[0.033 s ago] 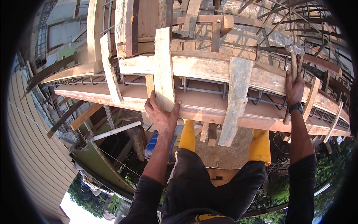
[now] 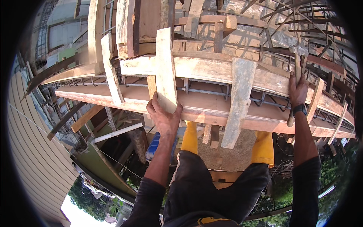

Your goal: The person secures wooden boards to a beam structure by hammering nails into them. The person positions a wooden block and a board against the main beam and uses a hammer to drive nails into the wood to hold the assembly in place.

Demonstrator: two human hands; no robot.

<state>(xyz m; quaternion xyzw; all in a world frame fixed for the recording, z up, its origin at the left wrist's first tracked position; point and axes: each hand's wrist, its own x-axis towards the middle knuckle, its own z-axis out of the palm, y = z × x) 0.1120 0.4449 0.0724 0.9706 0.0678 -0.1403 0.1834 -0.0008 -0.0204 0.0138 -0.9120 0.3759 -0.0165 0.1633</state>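
My left hand [image 2: 163,118] grips the lower end of a pale wooden board [image 2: 165,68] that stands across a long timber beam form [image 2: 211,109]. The fingers wrap the board's bottom edge. My right hand [image 2: 298,90], with a dark watch on its wrist, is shut on a hammer [image 2: 297,62] with a wooden handle. The hammer's metal head points up, above the form's far side. Steel reinforcing bars [image 2: 227,90] run inside the form between its two side planks.
Two more cross boards, one at the right [image 2: 239,104] and one at the left [image 2: 111,73], are fixed over the form. My yellow boots [image 2: 263,148] stand on a slab below. Props, loose timber and a white pipe [image 2: 118,132] lie lower left. A corrugated wall [image 2: 34,143] runs at the left.
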